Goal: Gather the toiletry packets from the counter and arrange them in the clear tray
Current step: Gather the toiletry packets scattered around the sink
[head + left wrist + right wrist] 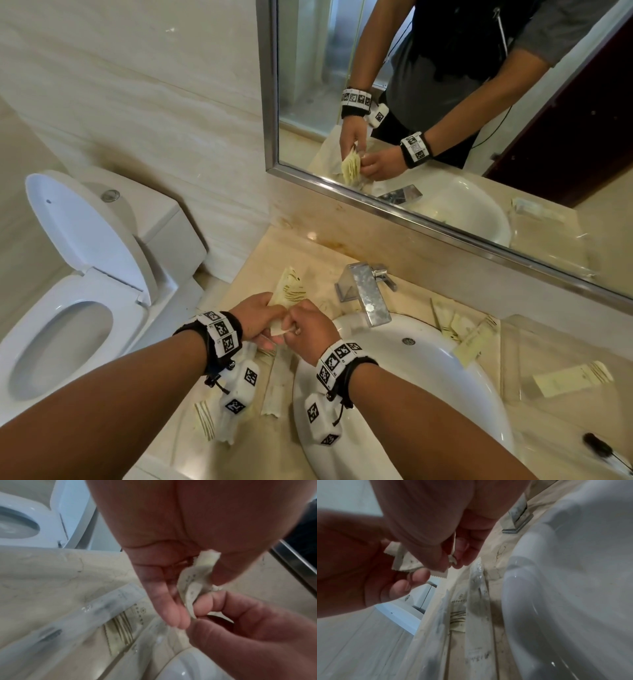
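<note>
Over the counter, left of the sink, my left hand (270, 325) grips a fanned bundle of cream toiletry packets (290, 291). My right hand (298, 329) pinches the bundle's lower end. In the left wrist view the left fingers (164, 601) and right hand (240, 622) meet on a crumpled packet (193, 586). The right wrist view shows the packets' serrated end (404, 561) between both hands. The clear tray (548, 339) sits right of the sink and holds one packet (572, 377). More packets (455, 325) lie between sink and tray, and others (274, 387) lie under my wrists.
The white sink (428, 377) and chrome faucet (366, 291) stand between my hands and the tray. A toilet (85, 291) with its lid up is left of the counter. A mirror (445, 102) lines the back wall. A black object (596, 448) lies at the counter's front right.
</note>
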`<state>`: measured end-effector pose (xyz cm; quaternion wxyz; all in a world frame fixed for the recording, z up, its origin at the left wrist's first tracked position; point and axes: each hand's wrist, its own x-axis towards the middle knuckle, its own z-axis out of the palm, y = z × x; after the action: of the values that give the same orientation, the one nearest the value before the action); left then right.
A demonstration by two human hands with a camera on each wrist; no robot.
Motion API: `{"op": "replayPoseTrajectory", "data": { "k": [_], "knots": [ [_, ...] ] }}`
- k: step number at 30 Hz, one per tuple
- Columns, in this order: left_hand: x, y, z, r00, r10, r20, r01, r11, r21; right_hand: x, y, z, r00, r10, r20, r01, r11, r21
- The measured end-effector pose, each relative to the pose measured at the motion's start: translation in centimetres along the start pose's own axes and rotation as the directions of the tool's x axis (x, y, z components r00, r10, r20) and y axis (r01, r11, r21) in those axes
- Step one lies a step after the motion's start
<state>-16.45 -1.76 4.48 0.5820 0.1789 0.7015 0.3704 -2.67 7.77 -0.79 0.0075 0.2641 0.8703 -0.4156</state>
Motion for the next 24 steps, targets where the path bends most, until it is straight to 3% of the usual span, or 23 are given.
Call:
{"op": "replayPoseTrajectory", "data": {
  "k": [3,5,6,8,11,15,18,20,24],
  "knots": [
    [1.2,-0.6,-0.4,0.993,0.047,-0.11,-0.037,0.995,0.093,-0.1,0.1,0.1,1.0,-0.002,0.016,0.001,0.999,0.052],
    [1.7,-0.6,-0.9,0.985,0.094,-0.143,-0.043,0.945,0.324,0.2,-0.2,-0.5,0.998,0.059,-0.03,-0.059,0.998,0.03],
    [1.9,-0.4,-1.4,0.981,0.127,-0.147,-0.039,0.871,0.491,0.6,-0.5,-1.1,0.992,0.105,-0.075,-0.106,0.994,-0.012],
    [2.5,0.2,-2.1,0.976,0.178,-0.123,-0.02,0.641,0.767,1.6,-1.0,-2.2,0.978,0.163,-0.132,-0.177,0.979,-0.104],
    [3.4,1.4,-2.7,0.982,0.166,-0.09,0.007,0.446,0.895,3.3,-1.4,-3.1,0.989,0.124,-0.081,-0.14,0.958,-0.249],
    [4.7,2.7,-2.9,0.982,0.187,-0.041,-0.012,0.273,0.962,5.7,-1.6,-3.4,0.995,0.101,-0.028,-0.103,0.903,-0.417],
    [5.5,3.5,-3.0,0.968,0.247,-0.046,-0.011,0.226,0.974,7.2,-1.8,-3.7,0.989,0.135,-0.068,-0.151,0.873,-0.464],
    [6.0,3.6,-3.3,0.962,0.266,-0.066,-0.007,0.263,0.965,7.9,-1.6,-3.6,0.988,0.148,-0.053,-0.155,0.853,-0.499],
    [6.6,2.1,-4.0,0.976,0.191,-0.102,0.039,0.309,0.95,8.6,-0.7,-3.5,0.968,0.25,0.002,-0.216,0.84,-0.497]
  ]
}}
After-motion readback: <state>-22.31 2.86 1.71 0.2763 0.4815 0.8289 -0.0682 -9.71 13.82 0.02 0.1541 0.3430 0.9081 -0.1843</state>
